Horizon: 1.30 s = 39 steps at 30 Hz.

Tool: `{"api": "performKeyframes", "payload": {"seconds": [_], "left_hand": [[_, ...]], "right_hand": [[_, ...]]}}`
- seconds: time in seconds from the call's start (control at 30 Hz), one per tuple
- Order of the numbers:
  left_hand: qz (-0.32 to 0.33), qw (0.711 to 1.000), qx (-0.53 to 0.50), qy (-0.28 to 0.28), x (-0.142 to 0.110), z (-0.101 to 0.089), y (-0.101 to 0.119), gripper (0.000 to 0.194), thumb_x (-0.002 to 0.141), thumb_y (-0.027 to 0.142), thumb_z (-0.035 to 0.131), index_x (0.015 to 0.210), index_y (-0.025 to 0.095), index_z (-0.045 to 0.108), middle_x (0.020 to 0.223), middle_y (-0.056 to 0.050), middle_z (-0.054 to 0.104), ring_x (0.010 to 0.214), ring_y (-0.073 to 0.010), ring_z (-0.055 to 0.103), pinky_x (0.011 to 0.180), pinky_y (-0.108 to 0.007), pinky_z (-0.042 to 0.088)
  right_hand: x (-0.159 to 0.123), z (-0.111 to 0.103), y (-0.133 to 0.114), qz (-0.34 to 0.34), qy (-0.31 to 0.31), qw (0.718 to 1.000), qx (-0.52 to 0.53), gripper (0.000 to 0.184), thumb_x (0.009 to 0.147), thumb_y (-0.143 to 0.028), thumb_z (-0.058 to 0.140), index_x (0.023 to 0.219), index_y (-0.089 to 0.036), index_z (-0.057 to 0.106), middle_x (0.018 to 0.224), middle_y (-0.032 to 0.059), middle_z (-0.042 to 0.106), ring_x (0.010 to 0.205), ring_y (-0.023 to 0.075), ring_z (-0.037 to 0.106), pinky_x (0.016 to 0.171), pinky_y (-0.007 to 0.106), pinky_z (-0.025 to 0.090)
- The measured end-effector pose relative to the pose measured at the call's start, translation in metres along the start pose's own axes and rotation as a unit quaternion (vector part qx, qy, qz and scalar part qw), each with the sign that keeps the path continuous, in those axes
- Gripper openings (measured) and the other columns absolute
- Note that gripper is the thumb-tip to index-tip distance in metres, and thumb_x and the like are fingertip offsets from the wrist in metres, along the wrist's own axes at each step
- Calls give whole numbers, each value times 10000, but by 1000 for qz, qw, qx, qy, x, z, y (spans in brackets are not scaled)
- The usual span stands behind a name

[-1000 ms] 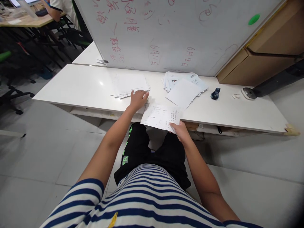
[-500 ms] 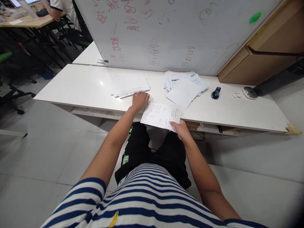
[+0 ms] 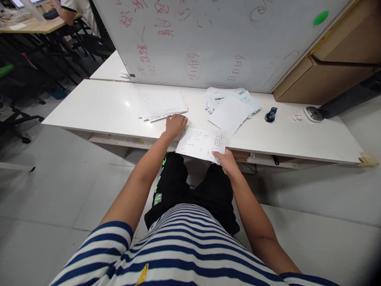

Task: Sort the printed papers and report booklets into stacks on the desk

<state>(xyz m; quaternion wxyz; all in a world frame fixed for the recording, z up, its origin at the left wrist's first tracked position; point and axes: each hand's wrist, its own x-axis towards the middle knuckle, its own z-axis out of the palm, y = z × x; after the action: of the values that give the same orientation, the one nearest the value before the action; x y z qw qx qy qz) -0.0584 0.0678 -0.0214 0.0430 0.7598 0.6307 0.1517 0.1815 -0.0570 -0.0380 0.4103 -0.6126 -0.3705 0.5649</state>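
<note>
A white sheet of paper [image 3: 198, 143] with small dark print and handwriting spans the desk's front edge, above my lap. My right hand [image 3: 227, 162] pinches its near right corner, thumb on top. At the far left corner, my left hand [image 3: 176, 125] has its fingers bent together, closed at the sheet's edge; its thumb is hidden. Just beyond the left hand lies a stack of papers [image 3: 163, 104]. To the right is a messier paper pile [image 3: 230, 113], a blank white sheet on top.
On the white desk [image 3: 98, 105] sit a dark blue strap-like item [image 3: 270, 114], small white pieces [image 3: 297, 117] and a computer mouse [image 3: 313, 114]. A whiteboard [image 3: 214, 43] with red writing stands behind, cardboard boxes [image 3: 324, 83] at right. A person [image 3: 79, 12] sits far left.
Both hands and the sheet stay nearly where they were. The view has shifted very slightly.
</note>
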Motion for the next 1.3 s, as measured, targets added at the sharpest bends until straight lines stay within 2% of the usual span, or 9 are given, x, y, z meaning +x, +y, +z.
{"api": "performKeyframes", "payload": {"seconds": [0.37, 0.63, 0.77, 0.93, 1.03, 1.2, 1.3], "left_hand": [[6, 1000, 8, -10, -1, 1, 1, 426, 993, 349, 214, 1056, 244, 623, 1202, -67, 636, 1196, -263, 488, 1067, -498, 241], [21, 999, 16, -31, 3, 2, 0, 434, 991, 377, 207, 1194, 266, 574, 1293, -66, 570, 1274, -280, 417, 1135, -562, 98], [0, 999, -5, -32, 5, 1, -3, 460, 990, 381, 179, 1130, 267, 602, 1245, -62, 604, 1235, -267, 459, 1114, -517, 171], [-20, 998, -28, -51, 9, -6, -6, 469, 986, 414, 179, 1016, 248, 616, 1152, -75, 647, 1117, -279, 536, 975, -445, 326], [-26, 997, -30, -61, 10, -8, -5, 464, 984, 419, 186, 991, 241, 613, 1153, -75, 651, 1099, -277, 542, 943, -425, 341], [-26, 998, -21, -47, 8, -6, -4, 456, 982, 415, 195, 997, 243, 617, 1181, -75, 645, 1125, -280, 530, 944, -426, 339], [-24, 999, -24, -43, 7, -5, -4, 453, 982, 406, 199, 978, 241, 620, 1160, -82, 651, 1118, -285, 536, 940, -435, 338]], "right_hand": [[-1, 2, 0, 1, 1, 1000, 4, 249, 653, -219, 650, 893, -156, 621, 861, 69, 700, 569, 154, 603, 431, 267, 515], [1, 2, 7, -2, 10, 1000, -18, 307, 665, -228, 645, 964, -159, 635, 960, 79, 707, 666, 184, 643, 458, 272, 540], [0, 1, 6, -19, 11, 1000, -23, 287, 668, -238, 633, 943, -158, 629, 901, 72, 702, 623, 173, 624, 442, 271, 530], [-4, -9, 8, -31, 36, 998, -41, 319, 666, -267, 630, 966, -159, 642, 871, 62, 706, 609, 176, 624, 425, 266, 516], [-7, -23, 14, -28, 64, 997, -41, 364, 660, -313, 654, 985, -150, 647, 871, 70, 713, 616, 189, 636, 442, 281, 523], [-13, -47, 22, -47, 80, 995, -31, 411, 650, -351, 703, 1007, -154, 658, 1013, 95, 718, 812, 238, 682, 589, 316, 572], [-15, -54, 25, -55, 89, 994, -29, 409, 654, -362, 707, 1003, -153, 658, 1046, 110, 715, 861, 254, 686, 639, 341, 579]]}}
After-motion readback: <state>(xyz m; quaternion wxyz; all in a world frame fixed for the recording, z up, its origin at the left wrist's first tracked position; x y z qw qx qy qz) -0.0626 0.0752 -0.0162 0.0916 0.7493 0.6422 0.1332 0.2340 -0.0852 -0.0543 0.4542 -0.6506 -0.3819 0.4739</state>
